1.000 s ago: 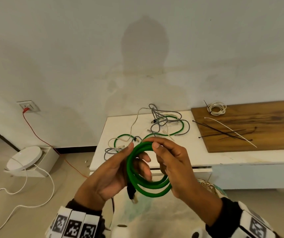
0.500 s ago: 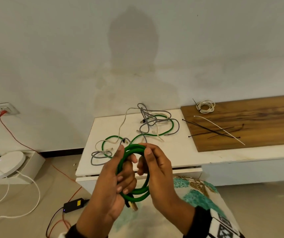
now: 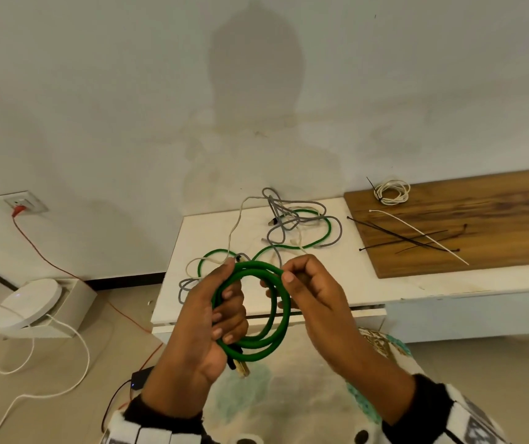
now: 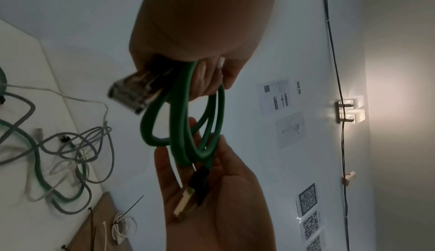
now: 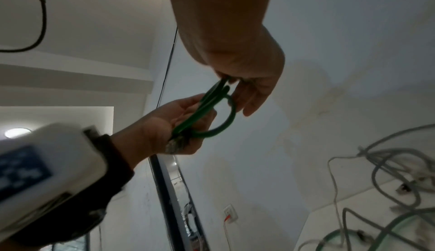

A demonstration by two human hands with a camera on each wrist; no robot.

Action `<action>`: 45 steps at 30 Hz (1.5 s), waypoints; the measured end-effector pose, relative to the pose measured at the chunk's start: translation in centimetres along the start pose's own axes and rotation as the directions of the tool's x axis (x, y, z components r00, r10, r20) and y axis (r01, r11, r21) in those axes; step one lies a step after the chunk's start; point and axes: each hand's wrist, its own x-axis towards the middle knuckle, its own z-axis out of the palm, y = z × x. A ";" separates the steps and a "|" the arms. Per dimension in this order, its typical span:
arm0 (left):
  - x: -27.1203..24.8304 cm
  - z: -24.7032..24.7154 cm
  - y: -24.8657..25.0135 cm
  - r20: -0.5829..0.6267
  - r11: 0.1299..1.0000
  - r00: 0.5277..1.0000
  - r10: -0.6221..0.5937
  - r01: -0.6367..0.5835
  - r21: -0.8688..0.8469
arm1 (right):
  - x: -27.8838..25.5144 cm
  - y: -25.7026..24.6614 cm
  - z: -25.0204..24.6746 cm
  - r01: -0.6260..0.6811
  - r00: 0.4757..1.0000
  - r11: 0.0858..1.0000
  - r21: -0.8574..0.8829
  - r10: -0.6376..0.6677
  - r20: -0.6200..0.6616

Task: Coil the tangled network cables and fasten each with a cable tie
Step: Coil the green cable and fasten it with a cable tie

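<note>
A green network cable (image 3: 284, 315) is wound into a coil of about three loops, held in the air in front of the white table. My left hand (image 3: 228, 302) grips the coil's left side, with one gold plug (image 3: 243, 369) sticking out below the fist. My right hand (image 3: 284, 283) pinches the loops at the upper right. In the left wrist view the coil (image 4: 183, 124) hangs from the left hand (image 4: 200, 50), and the other plug (image 4: 186, 204) lies across the right palm (image 4: 223, 208). A tangle of grey, white and green cables (image 3: 288, 232) lies on the table. Black and white cable ties (image 3: 416, 235) lie on the wooden board.
The white table (image 3: 336, 283) stands against the wall, with a wooden board (image 3: 496, 219) on its right part. A small tied white coil (image 3: 391, 192) lies on the board. On the floor at left are a white round device (image 3: 29, 302), white leads and a black adapter (image 3: 141, 378).
The coil has opened from a narrow bunch into a rounder ring. My right hand has shifted to its upper right, and my left fingers now wrap the left side.
</note>
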 end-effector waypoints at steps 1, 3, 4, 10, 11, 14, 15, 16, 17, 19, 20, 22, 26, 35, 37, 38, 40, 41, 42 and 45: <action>-0.1 -0.1 0.1 0.015 1.000 1.000 -0.011 0.011 -0.017 | 0.1 -0.1 -0.3 0.001 0.999 0.998 -0.056 0.001 0.047; -0.3 -0.2 0.0 0.052 0.998 0.998 -0.035 0.038 -0.056 | 0.0 -0.6 -0.7 0.018 0.996 0.990 -0.138 -0.005 0.091; -0.4 -0.1 0.0 0.070 0.996 0.997 -0.045 0.050 -0.068 | -0.1 -0.9 -0.7 0.030 0.994 0.982 -0.185 -0.010 0.108; -0.7 -0.5 0.2 0.219 0.991 0.970 -0.110 0.125 -0.053 | 0.8 -2.9 -1.7 0.122 0.937 0.832 -0.542 0.084 0.340; -0.9 -0.5 0.3 0.253 0.989 0.961 -0.110 0.132 -0.068 | 0.9 -3.2 -1.5 0.105 0.939 0.871 -0.480 0.072 0.337; -1.4 -0.1 0.5 0.330 0.978 0.942 -0.064 0.125 -0.168 | 0.6 -3.7 -0.7 0.031 0.965 0.964 -0.265 0.040 0.260; -1.6 0.1 0.4 0.336 0.973 0.941 -0.044 0.116 -0.198 | 0.5 -3.7 -0.4 0.002 0.972 0.980 -0.200 0.045 0.229; -1.8 0.2 0.4 0.335 0.969 0.942 -0.025 0.105 -0.224 | 0.4 -3.8 -0.1 -0.030 0.977 0.990 -0.141 0.059 0.204; -1.9 0.3 0.3 0.332 0.965 0.943 -0.012 0.098 -0.245 | 0.4 -3.8 0.1 -0.063 0.978 0.994 -0.087 0.079 0.191; -2.2 0.2 0.2 0.334 0.958 0.942 0.002 0.094 -0.271 | 0.4 -4.0 0.3 -0.112 0.971 0.993 -0.027 0.115 0.209; -2.3 0.1 0.2 0.343 0.958 0.939 0.004 0.095 -0.270 | 0.4 -4.2 0.4 -0.120 0.968 0.992 -0.030 0.124 0.220; -2.5 -0.2 0.1 0.366 0.962 0.931 0.003 0.097 -0.255 | 0.4 -4.6 0.5 -0.114 0.971 0.991 -0.073 0.126 0.204; -2.7 -0.1 -0.3 0.440 0.959 0.896 0.060 0.070 -0.273 | 0.7 -5.2 0.8 -0.124 0.988 0.990 -0.068 0.130 0.089; -2.5 2.0 -0.3 -0.001 0.957 0.969 0.248 -0.245 -0.155 | -0.4 -5.4 2.6 -0.276 0.960 0.907 0.318 0.276 0.046; -2.2 1.9 -0.4 -0.056 0.960 0.964 0.261 -0.265 -0.095 | -0.4 -5.5 2.5 -0.325 0.942 0.865 0.383 0.334 0.044; -2.1 1.9 -0.6 -0.071 0.961 0.963 0.260 -0.265 -0.079 | -0.4 -5.4 2.6 -0.316 0.940 0.853 0.415 0.342 0.014; -2.0 2.1 -1.3 -0.080 0.959 0.963 0.257 -0.264 -0.099 | -0.3 -5.0 3.1 -0.258 0.940 0.845 0.468 0.332 -0.080; -2.0 2.3 -1.7 -0.083 0.956 0.964 0.252 -0.261 -0.131 | -0.2 -4.7 3.3 -0.229 0.936 0.852 0.472 0.326 -0.135; -2.0 2.4 -2.1 -0.087 0.952 0.965 0.247 -0.259 -0.165 | 0.0 -4.5 3.5 -0.202 0.929 0.864 0.462 0.318 -0.189; -2.3 2.6 -3.3 -0.105 0.948 0.959 0.263 -0.277 -0.157 | 0.5 -3.6 3.8 -0.141 0.906 0.909 0.393 0.279 -0.320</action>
